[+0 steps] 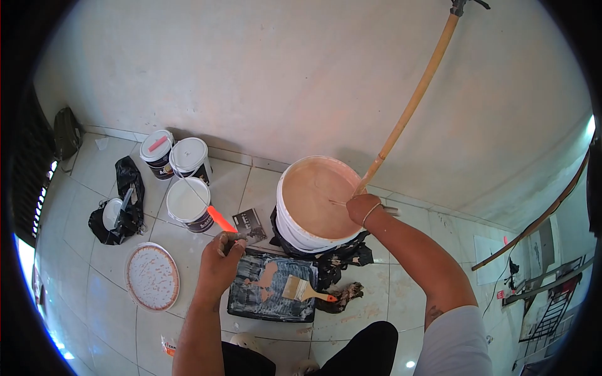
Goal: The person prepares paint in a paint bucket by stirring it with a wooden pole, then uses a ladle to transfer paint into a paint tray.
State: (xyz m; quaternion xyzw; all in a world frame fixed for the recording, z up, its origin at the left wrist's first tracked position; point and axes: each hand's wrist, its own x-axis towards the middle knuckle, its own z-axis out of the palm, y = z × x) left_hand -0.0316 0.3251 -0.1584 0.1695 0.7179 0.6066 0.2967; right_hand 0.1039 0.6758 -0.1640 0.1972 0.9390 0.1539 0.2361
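My left hand (224,255) is closed on the orange handle of a small paint roller (221,219). Its thin wire frame reaches up over the lidded buckets, and a pink roller sleeve shows at the far end. My right hand (364,210) is closed at the right rim of a large white bucket (287,222) of peach-coloured paint (320,194). A stick (392,212) pokes out on both sides of that fist, one end over the paint. Just behind the fist is the lower part of a bamboo pole (407,113); whether it stands in the bucket is hidden.
Several white paint buckets (190,195) stand by the wall. A black paint tray (251,307) holds a flat brush (304,290). A paint-spattered lid (152,277), black plastic bags (128,178) and a dark card (249,225) lie on the tiles. The bamboo pole leans along the wall.
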